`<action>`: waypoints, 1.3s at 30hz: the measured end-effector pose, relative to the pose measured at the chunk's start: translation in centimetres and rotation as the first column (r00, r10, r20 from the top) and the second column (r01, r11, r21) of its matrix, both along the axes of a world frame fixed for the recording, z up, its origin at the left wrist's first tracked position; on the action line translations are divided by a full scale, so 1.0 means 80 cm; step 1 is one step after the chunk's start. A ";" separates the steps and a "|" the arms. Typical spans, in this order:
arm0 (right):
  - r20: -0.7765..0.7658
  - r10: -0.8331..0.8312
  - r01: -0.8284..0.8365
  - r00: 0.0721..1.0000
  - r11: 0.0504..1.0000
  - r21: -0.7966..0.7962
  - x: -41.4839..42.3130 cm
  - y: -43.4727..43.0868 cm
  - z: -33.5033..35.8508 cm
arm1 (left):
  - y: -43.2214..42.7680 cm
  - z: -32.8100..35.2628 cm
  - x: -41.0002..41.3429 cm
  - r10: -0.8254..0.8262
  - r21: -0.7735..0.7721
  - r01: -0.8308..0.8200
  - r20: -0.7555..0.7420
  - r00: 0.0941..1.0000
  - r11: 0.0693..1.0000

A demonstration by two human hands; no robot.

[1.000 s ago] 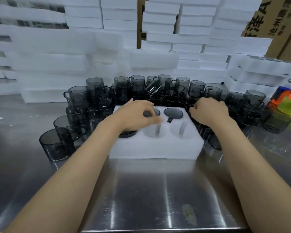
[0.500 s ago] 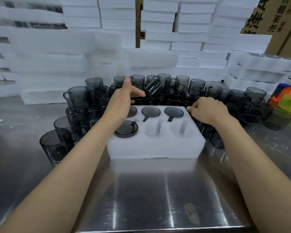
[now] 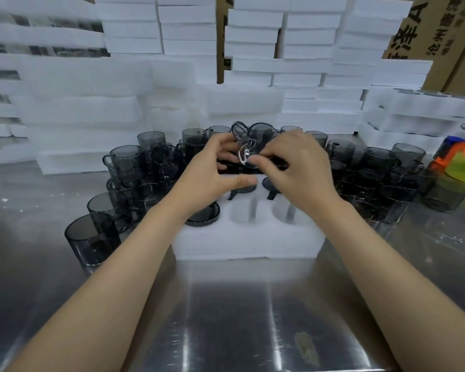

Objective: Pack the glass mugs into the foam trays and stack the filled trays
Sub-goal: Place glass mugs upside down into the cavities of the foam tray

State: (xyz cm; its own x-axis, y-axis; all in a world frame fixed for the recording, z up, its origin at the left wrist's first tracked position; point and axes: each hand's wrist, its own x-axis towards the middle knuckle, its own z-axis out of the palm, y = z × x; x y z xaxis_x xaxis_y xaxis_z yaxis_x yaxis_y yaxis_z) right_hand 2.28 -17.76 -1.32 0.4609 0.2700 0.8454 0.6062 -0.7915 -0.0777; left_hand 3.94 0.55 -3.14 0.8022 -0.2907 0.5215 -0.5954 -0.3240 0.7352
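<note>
Gripping one smoky glass mug (image 3: pixel 250 146) between my left hand (image 3: pixel 210 170) and right hand (image 3: pixel 298 167), tilted, above the foam tray's (image 3: pixel 247 240) far row.

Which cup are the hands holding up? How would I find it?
Find the white foam tray at the middle of the shiny steel table. Just above its far edge, the left hand and right hand hold one smoky glass mug. It alone is lifted and tipped sideways; the rest stand on the table.
</note>
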 end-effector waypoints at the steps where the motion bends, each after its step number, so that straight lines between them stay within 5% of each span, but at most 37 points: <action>1: 0.040 0.041 -0.040 0.998 0.999 -0.030 0.002 0.002 -0.006 | 0.000 0.000 0.000 0.010 -0.010 -0.010 0.008 1.000 1.000; 9: 0.013 0.303 -0.303 0.953 0.953 0.020 0.011 -0.001 -0.019 | 0.001 0.003 -0.003 -0.044 0.067 0.048 -0.064 0.997 0.997; 17: -0.071 0.430 -0.425 0.900 0.902 0.081 0.003 0.003 -0.017 | -0.001 0.006 -0.009 -0.082 -0.044 0.079 -0.086 0.993 0.996; 23: -0.024 0.325 -0.325 0.946 0.945 -0.041 0.009 0.003 -0.021 | 0.000 0.001 -0.010 -0.077 0.004 0.077 -0.066 0.995 0.997; 26: -0.099 0.299 -0.292 0.949 0.953 0.082 0.008 -0.001 -0.021 | -0.001 0.002 -0.013 -0.032 0.010 0.032 0.039 0.999 0.999; 33: -0.242 0.384 -0.303 0.891 0.900 0.312 0.000 -0.001 -0.014 | -0.001 0.006 -0.019 -0.119 0.129 0.121 -0.023 0.993 0.984; 39: -0.390 0.361 -0.141 0.847 0.860 0.490 0.007 -0.007 -0.015 | 0.001 0.008 -0.021 -0.159 0.309 0.161 -0.030 0.987 0.937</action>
State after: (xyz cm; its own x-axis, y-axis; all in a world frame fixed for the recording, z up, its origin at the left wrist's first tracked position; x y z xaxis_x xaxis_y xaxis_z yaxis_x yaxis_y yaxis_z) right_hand 2.86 -18.34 -2.53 0.7854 0.0943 0.6117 0.5855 -0.4338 -0.6849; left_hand 2.26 0.65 -2.46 0.7341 -0.5617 0.3816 -0.6548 -0.4366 0.6169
